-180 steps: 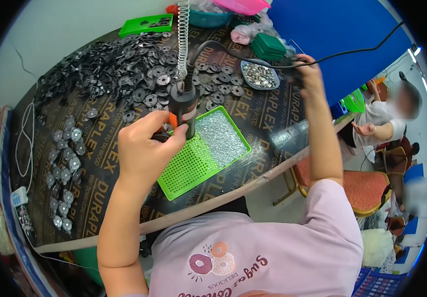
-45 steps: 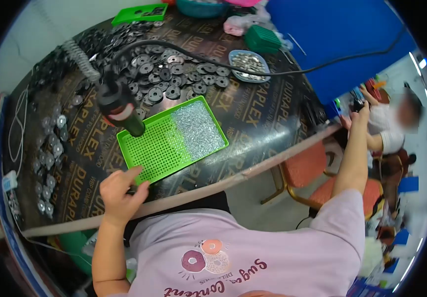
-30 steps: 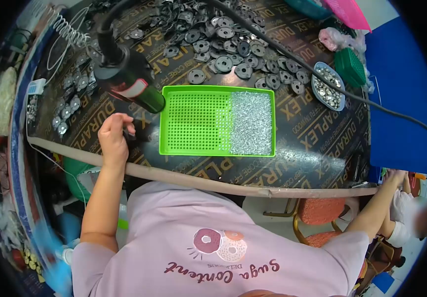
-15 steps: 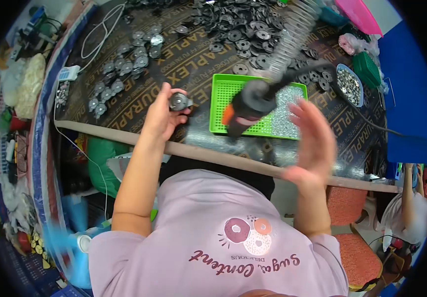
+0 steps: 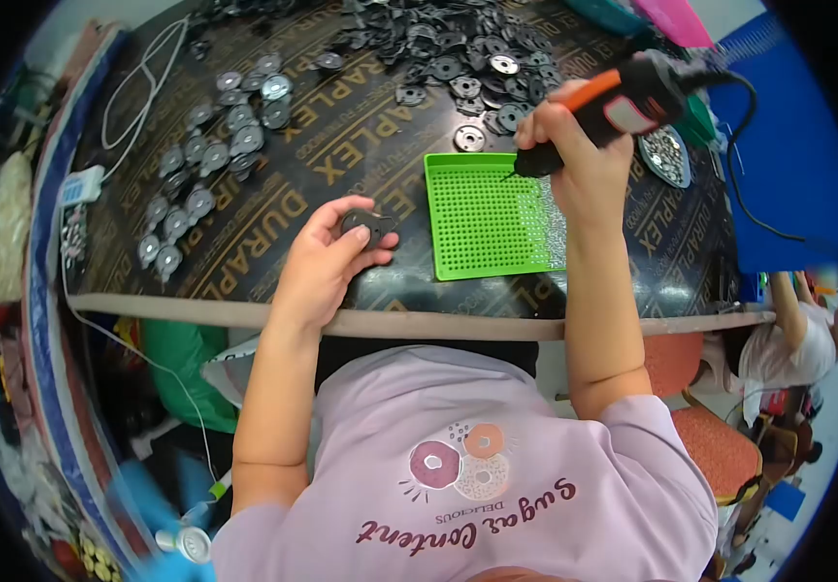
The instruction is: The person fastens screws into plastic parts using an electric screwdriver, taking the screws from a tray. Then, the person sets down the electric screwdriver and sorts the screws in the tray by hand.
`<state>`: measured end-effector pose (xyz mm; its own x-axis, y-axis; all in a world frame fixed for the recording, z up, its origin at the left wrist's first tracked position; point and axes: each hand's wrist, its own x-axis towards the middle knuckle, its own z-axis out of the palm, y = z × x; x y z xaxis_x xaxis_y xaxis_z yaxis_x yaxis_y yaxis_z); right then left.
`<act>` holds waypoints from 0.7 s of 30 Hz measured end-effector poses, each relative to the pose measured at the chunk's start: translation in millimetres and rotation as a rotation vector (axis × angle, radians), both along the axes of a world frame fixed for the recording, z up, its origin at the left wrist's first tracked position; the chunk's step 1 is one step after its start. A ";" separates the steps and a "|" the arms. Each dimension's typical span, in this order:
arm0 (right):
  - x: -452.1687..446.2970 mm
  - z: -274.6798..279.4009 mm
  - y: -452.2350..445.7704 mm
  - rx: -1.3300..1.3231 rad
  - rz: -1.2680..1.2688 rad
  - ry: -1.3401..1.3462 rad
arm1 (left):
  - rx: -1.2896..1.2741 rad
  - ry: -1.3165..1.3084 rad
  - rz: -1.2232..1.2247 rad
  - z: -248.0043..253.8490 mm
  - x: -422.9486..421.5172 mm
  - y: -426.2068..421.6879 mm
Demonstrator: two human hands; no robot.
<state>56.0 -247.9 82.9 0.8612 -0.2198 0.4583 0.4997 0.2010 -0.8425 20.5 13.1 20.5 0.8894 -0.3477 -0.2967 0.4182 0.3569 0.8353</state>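
Note:
My left hand point(image 5: 317, 262) pinches a dark round disc part point(image 5: 368, 225) between thumb and fingers, above the table left of the green tray. My right hand point(image 5: 589, 160) is wrapped round a black and orange electric screwdriver point(image 5: 627, 102). Its thin bit points down and left over the far part of the green perforated tray point(image 5: 467, 272). Small silvery screws point(image 5: 543, 228) lie in the tray's right part, some hidden behind my right forearm.
A big heap of dark disc parts point(image 5: 448, 68) lies at the back. Rows of similar parts point(image 5: 215, 155) lie left, near a white cable point(image 5: 128, 126). A bowl of small metal pieces point(image 5: 666, 160) stands right. A person point(image 5: 788, 335) sits far right.
My right hand, open and empty before, has taken hold of the hanging screwdriver and tilted it over the tray. My left hand has turned the disc part.

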 end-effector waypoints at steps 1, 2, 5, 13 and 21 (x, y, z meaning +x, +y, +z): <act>5.4 0.4 -3.8 -0.001 0.030 0.003 | -0.001 -0.001 -0.009 0.0 -0.1 -0.7; 5.4 1.0 -7.6 -0.079 0.034 0.085 | 0.020 -0.013 -0.008 -1.9 0.1 -1.9; 13.3 -4.5 -4.7 -0.137 0.000 0.115 | -0.035 0.045 -0.007 -7.8 2.6 -6.7; 0.6 3.7 -3.8 -0.238 -0.207 0.181 | -0.053 0.105 0.001 -18.9 -5.0 -32.5; -6.1 -14.6 -16.3 -0.256 -0.188 0.164 | -0.078 0.061 0.029 -25.7 -5.8 -32.4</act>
